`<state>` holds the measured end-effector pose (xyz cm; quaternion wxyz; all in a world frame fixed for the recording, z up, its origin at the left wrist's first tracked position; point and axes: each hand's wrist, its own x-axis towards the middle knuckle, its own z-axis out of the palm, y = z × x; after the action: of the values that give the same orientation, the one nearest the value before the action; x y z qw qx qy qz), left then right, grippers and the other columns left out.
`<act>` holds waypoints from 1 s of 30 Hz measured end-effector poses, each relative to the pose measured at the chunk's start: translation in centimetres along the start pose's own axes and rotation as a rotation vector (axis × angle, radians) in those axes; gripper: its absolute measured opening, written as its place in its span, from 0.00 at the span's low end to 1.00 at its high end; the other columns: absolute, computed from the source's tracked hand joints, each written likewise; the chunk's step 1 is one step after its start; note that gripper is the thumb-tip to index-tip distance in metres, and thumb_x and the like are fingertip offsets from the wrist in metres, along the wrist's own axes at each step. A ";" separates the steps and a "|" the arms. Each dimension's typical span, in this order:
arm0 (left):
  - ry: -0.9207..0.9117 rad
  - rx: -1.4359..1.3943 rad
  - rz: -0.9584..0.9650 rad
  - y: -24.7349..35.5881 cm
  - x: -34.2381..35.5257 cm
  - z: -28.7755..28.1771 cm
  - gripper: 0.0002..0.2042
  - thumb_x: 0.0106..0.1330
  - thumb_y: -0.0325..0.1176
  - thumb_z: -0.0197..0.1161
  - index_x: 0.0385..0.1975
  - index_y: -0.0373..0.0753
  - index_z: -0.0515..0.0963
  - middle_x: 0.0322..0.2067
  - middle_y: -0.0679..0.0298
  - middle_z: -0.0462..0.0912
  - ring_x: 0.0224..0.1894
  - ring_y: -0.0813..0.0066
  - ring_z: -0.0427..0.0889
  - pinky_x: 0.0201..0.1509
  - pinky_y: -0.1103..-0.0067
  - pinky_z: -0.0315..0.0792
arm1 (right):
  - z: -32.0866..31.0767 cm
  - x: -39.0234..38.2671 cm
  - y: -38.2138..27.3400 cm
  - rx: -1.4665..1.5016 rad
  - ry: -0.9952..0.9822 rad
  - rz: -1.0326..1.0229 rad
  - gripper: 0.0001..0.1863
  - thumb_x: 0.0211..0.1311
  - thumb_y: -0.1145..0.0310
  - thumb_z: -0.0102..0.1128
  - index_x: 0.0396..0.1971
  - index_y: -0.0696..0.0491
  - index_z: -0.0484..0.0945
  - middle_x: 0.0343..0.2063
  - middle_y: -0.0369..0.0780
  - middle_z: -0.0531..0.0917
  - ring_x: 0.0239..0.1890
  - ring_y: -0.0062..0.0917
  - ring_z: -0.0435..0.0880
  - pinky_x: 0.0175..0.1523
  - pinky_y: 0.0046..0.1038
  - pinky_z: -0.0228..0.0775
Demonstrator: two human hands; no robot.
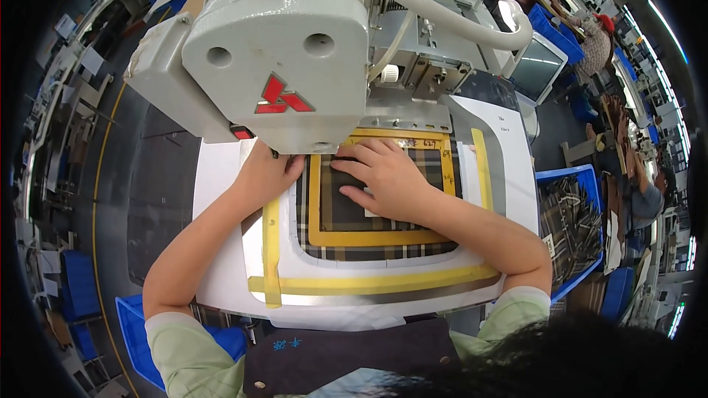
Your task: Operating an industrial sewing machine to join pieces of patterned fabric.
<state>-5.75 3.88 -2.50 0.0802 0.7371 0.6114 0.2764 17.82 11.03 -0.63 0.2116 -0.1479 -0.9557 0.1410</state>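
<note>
Plaid fabric (pixel 335 210) in dark brown and tan lies flat beneath a yellow rectangular frame (pixel 383 239). My right hand (pixel 383 180) rests palm down on them, its fingers spread and fingertips at the frame's upper part. At the frame's left side, my left hand (pixel 274 169) reaches under the sewing machine's head (pixel 276 59). Its thumb shows near the fabric's edge, while the machine hides its other fingers. A small white piece on the fabric is partly covered by my right hand.
White sheeting (pixel 221 250) and yellow tape (pixel 398 281) surround the work. A metal plate (pixel 409 119) stands behind the frame. A blue bin (pixel 594 191) holds plaid pieces (pixel 571 225) at right; another blue bin (pixel 136 346) is lower left. Beyond stand a monitor (pixel 540 66) and other people.
</note>
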 end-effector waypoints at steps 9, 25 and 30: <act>-0.101 0.045 -0.088 1.3 -0.6 -0.8 0.08 0.57 0.29 0.62 0.32 0.30 0.76 0.39 0.51 0.75 0.43 0.50 0.71 0.48 0.65 0.67 | -0.6 -1.3 -0.3 -0.029 0.024 0.005 0.18 0.54 0.61 0.64 0.44 0.51 0.78 0.48 0.35 0.77 0.51 0.31 0.73 0.57 0.34 0.61; -0.103 0.056 0.229 7.9 -2.9 -0.7 0.17 0.58 0.34 0.63 0.46 0.35 0.73 0.53 0.57 0.72 0.58 0.56 0.70 0.61 0.66 0.66 | -2.2 -4.4 0.2 -0.101 0.047 0.082 0.22 0.52 0.58 0.65 0.46 0.52 0.77 0.47 0.37 0.77 0.47 0.32 0.74 0.56 0.36 0.62; -0.136 0.147 0.210 7.9 -2.4 0.2 0.24 0.58 0.41 0.64 0.50 0.31 0.70 0.56 0.49 0.68 0.62 0.51 0.65 0.65 0.63 0.61 | -2.1 -4.5 0.2 -0.115 0.065 0.084 0.23 0.51 0.58 0.65 0.47 0.53 0.76 0.47 0.38 0.77 0.47 0.32 0.74 0.56 0.36 0.62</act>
<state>0.87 -0.26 0.18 0.0378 0.8178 0.5429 0.1873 22.69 10.10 -0.43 0.2279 -0.2041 -0.9478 0.0898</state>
